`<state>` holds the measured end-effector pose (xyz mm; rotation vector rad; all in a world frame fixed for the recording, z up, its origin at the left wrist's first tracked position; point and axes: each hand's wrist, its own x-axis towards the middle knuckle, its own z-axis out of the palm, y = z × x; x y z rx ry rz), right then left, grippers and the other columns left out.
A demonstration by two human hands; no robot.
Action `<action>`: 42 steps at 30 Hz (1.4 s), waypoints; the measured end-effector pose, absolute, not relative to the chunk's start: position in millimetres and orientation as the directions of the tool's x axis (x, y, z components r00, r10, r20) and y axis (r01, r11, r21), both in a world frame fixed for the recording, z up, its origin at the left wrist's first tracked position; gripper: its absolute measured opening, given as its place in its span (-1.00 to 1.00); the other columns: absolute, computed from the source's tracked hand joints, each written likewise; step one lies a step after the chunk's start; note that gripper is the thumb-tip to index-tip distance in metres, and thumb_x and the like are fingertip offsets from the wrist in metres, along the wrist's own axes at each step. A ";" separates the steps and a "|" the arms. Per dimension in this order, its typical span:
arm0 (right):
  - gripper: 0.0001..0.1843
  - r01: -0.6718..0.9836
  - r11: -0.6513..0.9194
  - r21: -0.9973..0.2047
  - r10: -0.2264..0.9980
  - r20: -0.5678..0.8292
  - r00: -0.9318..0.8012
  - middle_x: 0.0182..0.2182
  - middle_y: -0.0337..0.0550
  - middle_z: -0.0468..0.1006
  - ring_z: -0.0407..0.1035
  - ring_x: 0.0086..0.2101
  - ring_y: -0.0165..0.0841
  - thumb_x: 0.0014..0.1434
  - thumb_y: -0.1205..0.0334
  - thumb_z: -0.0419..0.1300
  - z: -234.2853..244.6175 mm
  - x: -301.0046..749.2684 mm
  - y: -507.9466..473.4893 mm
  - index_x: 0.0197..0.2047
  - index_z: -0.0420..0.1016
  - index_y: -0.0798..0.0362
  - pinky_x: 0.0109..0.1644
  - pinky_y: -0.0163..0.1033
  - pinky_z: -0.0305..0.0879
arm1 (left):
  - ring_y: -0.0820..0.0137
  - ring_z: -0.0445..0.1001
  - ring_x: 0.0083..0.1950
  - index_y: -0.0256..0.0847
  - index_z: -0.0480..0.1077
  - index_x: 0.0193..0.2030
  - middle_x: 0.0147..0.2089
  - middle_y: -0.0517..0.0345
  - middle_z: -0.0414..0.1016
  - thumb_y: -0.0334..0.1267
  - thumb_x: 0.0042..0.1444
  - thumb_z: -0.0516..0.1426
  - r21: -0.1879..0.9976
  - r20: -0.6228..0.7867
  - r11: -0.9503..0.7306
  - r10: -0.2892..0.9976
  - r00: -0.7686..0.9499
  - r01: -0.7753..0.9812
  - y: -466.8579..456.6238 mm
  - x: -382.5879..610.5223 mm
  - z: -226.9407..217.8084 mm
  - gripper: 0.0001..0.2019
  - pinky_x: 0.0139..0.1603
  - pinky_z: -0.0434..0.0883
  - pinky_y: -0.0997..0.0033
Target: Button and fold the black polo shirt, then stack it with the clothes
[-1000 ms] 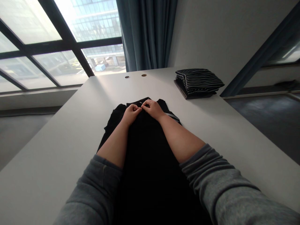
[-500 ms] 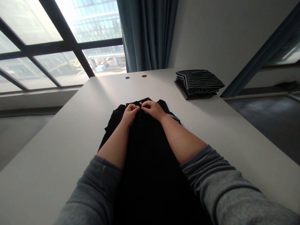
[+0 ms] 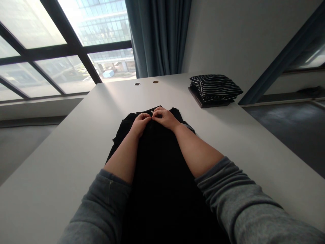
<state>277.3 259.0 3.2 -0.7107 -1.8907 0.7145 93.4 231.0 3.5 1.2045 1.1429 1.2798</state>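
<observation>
A black garment (image 3: 162,176) lies spread lengthwise on the white table, with its narrower far end showing a small white tag-like spot. Close to that end, my left hand (image 3: 141,123) pinches the cloth between thumb and fingers. My right hand (image 3: 164,117) is closed in a similar pinch on the garment, its fingertips almost touching those of the left. Whatever small detail sits between the fingertips is too dark and small to make out. A grey strip shows at the garment's right edge, beside my right wrist.
On the white table (image 3: 76,149), a stack of folded black cloth with white stripes (image 3: 215,88) sits at the far right. Two round holes are near the far edge. Beyond stand a blue-grey curtain (image 3: 159,37) and a large window (image 3: 56,51).
Both hands stay at the same spot on the garment, with only slight finger movement. The fingertips are a little closer together.
</observation>
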 end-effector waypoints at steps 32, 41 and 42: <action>-0.80 0.457 0.448 -0.769 0.891 0.429 -0.152 -0.23 -0.14 0.64 0.44 -0.26 -0.31 0.25 0.23 0.15 8.4 283.1 258.8 -0.13 0.57 0.05 -0.02 -0.21 0.35 | 0.03 0.40 0.30 0.03 0.47 0.05 0.16 0.10 0.61 -0.31 0.20 0.19 0.345 0.332 -0.199 0.940 0.079 0.917 219.1 73.9 25.0 -0.72 0.30 0.23 -0.04; -0.77 0.432 0.485 -0.760 0.873 0.448 -0.193 -0.33 -0.17 0.55 0.39 -0.29 -0.31 0.28 0.15 0.09 10.6 281.8 255.8 -0.09 0.49 0.04 -0.07 -0.21 0.32 | 0.14 0.49 0.17 -0.05 0.53 -0.08 -0.01 0.07 0.65 -0.17 0.32 0.14 0.483 0.431 -0.251 0.902 0.022 0.839 226.6 71.2 24.0 -0.85 0.26 0.35 0.10; -0.78 0.427 0.494 -0.757 0.868 0.453 -0.202 -0.33 -0.18 0.54 0.39 -0.31 -0.31 0.28 0.15 0.10 10.7 281.8 255.4 -0.10 0.48 0.04 -0.09 -0.21 0.32 | 0.16 0.51 0.13 -0.07 0.53 -0.10 -0.04 0.08 0.65 -0.17 0.31 0.16 0.524 0.436 -0.265 0.900 0.012 0.810 226.7 71.2 24.5 -0.86 0.23 0.37 0.13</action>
